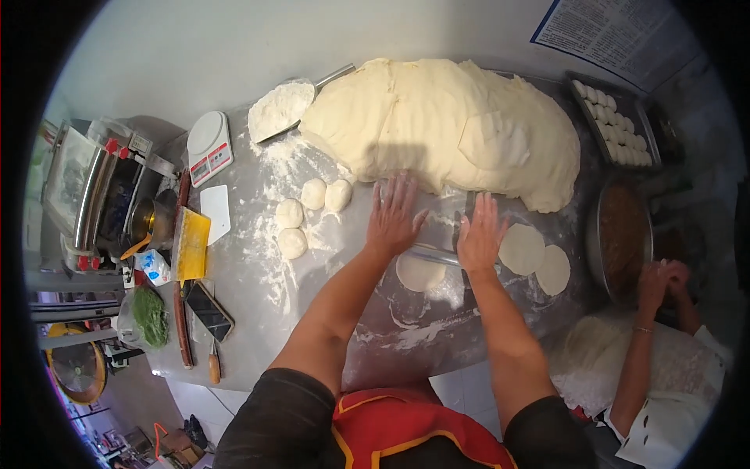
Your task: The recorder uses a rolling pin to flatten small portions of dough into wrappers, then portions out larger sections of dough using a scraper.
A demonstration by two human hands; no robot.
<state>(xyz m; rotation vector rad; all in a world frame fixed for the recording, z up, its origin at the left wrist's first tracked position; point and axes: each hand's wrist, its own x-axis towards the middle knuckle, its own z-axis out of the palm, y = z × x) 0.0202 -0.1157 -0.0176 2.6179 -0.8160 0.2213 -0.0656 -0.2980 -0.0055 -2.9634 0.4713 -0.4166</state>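
Observation:
A flat dough round [418, 273] lies in front of me under a metal rolling pin [439, 255]. My right hand [481, 234] is stretched flat over the pin's right part, fingers pointing away from me. My left hand [397, 217] is open too, its palm by the pin's left end and its fingertips close to the big mass of dough [437, 125]; whether that palm touches the pin I cannot tell. Two rolled rounds [522, 249] overlap to the right of my right hand. Several small dough balls [314, 194] sit left of my left hand on the floured table.
At the back left are a flour scoop [281, 109] and a white kitchen scale [210, 148]. A white scraper [216, 213], a phone [209, 311] and a yellow box [192, 244] line the left side. A brown-filled bowl [600, 254], a tray of dough pieces [582, 94] and another person's hands [662, 281] are at right.

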